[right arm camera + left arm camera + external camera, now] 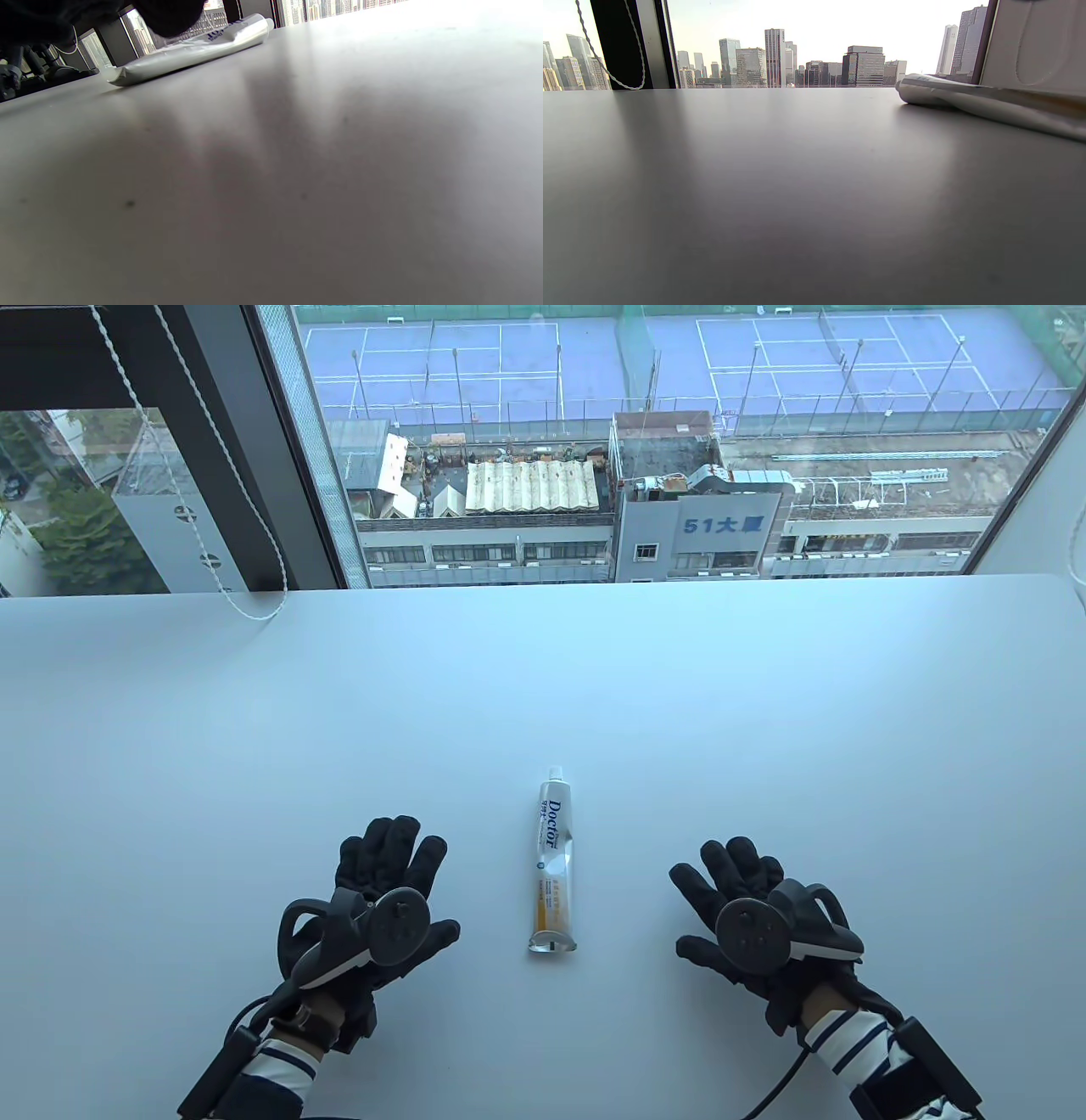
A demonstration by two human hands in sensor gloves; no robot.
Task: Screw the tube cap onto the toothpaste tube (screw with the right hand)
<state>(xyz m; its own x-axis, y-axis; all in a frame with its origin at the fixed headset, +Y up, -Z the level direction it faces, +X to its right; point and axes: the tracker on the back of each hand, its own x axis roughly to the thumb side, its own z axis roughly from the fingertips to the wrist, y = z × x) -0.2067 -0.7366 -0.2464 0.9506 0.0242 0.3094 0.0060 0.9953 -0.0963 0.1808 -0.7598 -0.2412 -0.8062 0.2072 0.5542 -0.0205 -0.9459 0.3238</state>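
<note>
A white toothpaste tube [552, 867] lies flat on the white table [764, 712], between my hands, its white nozzle end [556, 770] pointing away from me toward the window. Whether a cap sits on that end I cannot tell. It also shows in the left wrist view [988, 103] and the right wrist view [191, 48]. My left hand [390, 865] rests flat on the table to the tube's left, fingers spread, holding nothing. My right hand [730, 882] rests flat to the tube's right, fingers spread, holding nothing. No separate cap shows.
A blind cord [246, 606] loops onto the table's far left edge by the window. The table's far edge runs along the glass. Cables trail from both wrists at the near edge.
</note>
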